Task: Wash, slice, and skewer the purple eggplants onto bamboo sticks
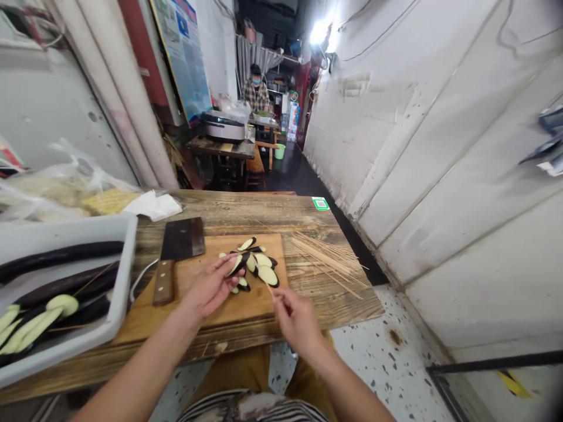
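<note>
Two hands apart, left hand (211, 286) holding purple-skinned eggplant slices (267, 275), right hand (297, 321) pinching a thin bamboo skewer (268, 289)

A weathered brown plank table (246, 206) bears a pale wooden cutting board (250, 313) with sliced purple eggplant (259, 264), a dark steel cleaver (180, 239) with a wooden handle, loose thin bamboo skewers (329, 261), a white plastic tray (127, 264), a crumpled white paper napkin (153, 205) and a small green square sticker (320, 203)

A bright lamp (319, 33) shines on the big white wall (422, 176), the floor (387, 351) has little spots, and a wood table (220, 147) stands far back.
</note>
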Available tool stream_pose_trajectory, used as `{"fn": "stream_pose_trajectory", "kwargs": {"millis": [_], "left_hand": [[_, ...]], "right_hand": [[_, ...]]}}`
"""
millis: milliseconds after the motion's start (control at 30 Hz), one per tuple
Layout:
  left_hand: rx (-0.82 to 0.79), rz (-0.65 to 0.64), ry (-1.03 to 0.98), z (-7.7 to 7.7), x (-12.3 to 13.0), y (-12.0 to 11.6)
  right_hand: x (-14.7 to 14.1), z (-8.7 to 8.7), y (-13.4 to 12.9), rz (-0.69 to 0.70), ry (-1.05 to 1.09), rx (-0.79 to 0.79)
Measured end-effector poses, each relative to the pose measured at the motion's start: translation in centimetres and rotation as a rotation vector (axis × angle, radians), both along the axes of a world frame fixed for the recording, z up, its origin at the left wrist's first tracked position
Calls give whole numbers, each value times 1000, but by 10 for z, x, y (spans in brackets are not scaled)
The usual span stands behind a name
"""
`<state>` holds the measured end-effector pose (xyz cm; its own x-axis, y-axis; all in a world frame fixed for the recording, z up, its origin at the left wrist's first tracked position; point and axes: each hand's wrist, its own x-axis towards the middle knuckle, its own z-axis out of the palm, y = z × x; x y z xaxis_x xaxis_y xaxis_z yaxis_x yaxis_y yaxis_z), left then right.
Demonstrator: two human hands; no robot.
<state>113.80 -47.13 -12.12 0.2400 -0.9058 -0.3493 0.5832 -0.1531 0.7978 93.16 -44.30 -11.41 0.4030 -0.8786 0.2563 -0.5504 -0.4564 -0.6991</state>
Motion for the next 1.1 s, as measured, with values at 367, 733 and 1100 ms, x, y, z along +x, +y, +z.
{"fn": "stream_pose_trajectory", "kwargs": {"millis": [367, 733, 1100], "left_hand": [[79, 81, 117, 21, -6, 20], [67, 58, 78, 22, -8, 16], [48, 48, 53, 22, -7, 18]], "right_hand": [[8, 14, 31, 88, -83, 109], [3, 8, 30, 72, -152, 124], [2, 7, 32, 89, -192, 89]]}}
